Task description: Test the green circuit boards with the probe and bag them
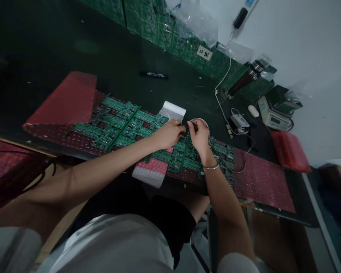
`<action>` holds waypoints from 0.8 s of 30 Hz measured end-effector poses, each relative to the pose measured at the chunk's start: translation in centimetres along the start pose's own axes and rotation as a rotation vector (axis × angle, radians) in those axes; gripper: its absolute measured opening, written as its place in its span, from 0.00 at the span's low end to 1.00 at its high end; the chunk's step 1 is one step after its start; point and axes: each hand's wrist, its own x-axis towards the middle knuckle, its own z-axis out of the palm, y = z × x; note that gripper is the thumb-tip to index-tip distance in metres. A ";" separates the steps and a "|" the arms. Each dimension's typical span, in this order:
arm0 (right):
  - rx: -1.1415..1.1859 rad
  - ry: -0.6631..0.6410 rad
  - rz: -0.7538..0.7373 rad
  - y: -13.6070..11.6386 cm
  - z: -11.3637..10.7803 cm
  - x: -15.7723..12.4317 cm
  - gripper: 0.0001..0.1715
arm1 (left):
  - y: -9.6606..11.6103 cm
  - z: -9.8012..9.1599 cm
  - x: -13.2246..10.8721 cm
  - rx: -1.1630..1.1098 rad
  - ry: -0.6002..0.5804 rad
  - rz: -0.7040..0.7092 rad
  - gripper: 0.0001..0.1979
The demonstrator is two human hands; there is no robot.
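Both hands are close together over panels of green circuit boards (125, 125) lying in a row along the table's front edge. My left hand (172, 133) is closed, with thumb and fingertips pinched near a small dark spot; what they hold is hidden. My right hand (199, 135) is closed just beside it, its fingertips pinched on a thin cable. That cable (230, 169) arcs over the back of the hand and trails right across the boards. A white sheet with a rolled end (174, 108) sticks out behind the boards, and a white-and-pink sheet (150, 172) hangs at the front.
Red bubble wrap (263, 178) lies under the boards, folded over at left. A black marker (153, 74) rests behind them. At right are a small white box with wires (240, 122), a scale (274, 115), a thermos (244, 79) and a red package (291, 151). Stacked boards line the back.
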 end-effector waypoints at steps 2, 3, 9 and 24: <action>0.018 0.007 0.035 -0.4 -0.5 0.2 0.18 | -0.1 -0.2 -1.1 0.068 -0.027 0.103 0.17; 0.026 0.006 0.049 -0.8 -1.0 0.1 0.19 | -0.2 -0.3 -1.6 0.104 -0.051 0.140 0.18; 0.044 -0.118 0.014 -5.8 -4.0 -4.0 0.17 | -0.5 -0.4 -2.6 0.176 -0.122 0.182 0.25; -0.064 -0.166 -0.058 -7.2 -2.6 -9.1 0.17 | 0.1 -0.9 -2.6 0.151 -0.152 0.152 0.21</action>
